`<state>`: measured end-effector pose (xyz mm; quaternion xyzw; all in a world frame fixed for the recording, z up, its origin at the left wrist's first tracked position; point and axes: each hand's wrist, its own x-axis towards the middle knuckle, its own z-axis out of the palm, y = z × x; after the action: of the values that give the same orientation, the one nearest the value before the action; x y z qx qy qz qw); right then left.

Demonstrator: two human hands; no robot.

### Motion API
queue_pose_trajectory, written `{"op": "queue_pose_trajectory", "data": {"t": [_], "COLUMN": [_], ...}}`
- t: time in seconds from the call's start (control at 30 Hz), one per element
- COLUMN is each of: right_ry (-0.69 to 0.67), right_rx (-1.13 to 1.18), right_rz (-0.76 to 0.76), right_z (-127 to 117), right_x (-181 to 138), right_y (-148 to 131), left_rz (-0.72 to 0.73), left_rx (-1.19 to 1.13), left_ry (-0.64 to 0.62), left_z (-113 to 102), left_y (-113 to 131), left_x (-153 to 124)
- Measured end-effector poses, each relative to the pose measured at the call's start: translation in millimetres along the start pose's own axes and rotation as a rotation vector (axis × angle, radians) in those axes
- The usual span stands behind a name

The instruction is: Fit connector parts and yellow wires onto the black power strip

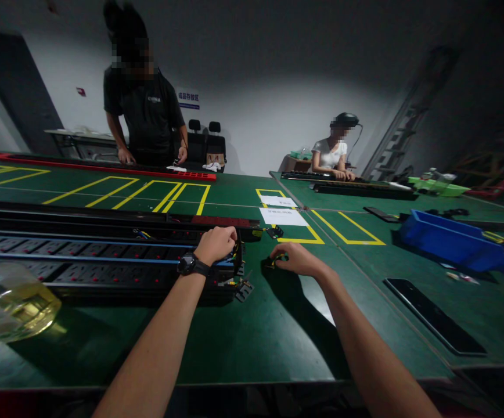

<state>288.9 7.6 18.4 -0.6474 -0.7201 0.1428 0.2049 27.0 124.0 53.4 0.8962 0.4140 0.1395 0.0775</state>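
Observation:
Several long black power strips (117,251), with rows of sockets, small red parts and blue edges, lie side by side on the left of the green table. My left hand (217,244), a black watch at its wrist, is closed over the right end of one strip; its fingertips are partly hidden. Just right of the strip ends, my right hand (298,259) pinches a small black end piece (270,263) with yellow wire, low over the table. Another black end piece (244,290) hangs by wires from the nearest strip. A third end piece (274,232) lies farther back.
A bottle of yellow liquid (14,299) stands at the left front. On the right are a blue bin (452,241) and a dark phone-like slab (435,316). White paper labels (283,217) lie mid-table. Two people work across the table beside long strips.

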Motion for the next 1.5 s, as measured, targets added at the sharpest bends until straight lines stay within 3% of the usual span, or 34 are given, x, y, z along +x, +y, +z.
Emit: {"op": "queue_pose_trajectory", "data": {"t": [0.3,0.7,0.8,1.03,1.13,1.23,1.37,1.5], "right_ry": [0.007,0.063,0.173,0.4,0.494,0.563,0.639,0.57], "right_rx": [0.026,-0.027,0.133,0.795,0.933,0.844,0.475,0.152], "right_rz": [0.009,-0.142,-0.073,0.236,0.268,0.249,0.216,0.106], "right_z": [13.8,38.0,40.1,44.3,47.8,52.7,54.8,45.9], "right_x": [1.1,13.1,17.9,26.9,29.9,33.5,41.0,53.5], "right_y": [-3.6,-17.1,-13.2,2.5,9.8,16.0,19.9,20.7], "left_rz": [0.015,0.017,0.015,0.018,0.021,0.025,0.026,0.033], "left_rx": [0.014,0.029,0.021,-0.009,-0.014,-0.015,-0.018,-0.021], "left_ry": [-0.001,-0.002,-0.005,0.015,0.018,0.022,0.026,0.036], "left_z": [2.9,3.6,2.8,2.8,4.2,4.6,3.7,4.0], "left_y": [0.1,0.5,0.8,-0.3,-2.1,-2.7,-1.8,-1.4], "left_x": [-2.6,-2.2,-2.2,-0.9,0.1,0.4,-0.8,-1.6]}}
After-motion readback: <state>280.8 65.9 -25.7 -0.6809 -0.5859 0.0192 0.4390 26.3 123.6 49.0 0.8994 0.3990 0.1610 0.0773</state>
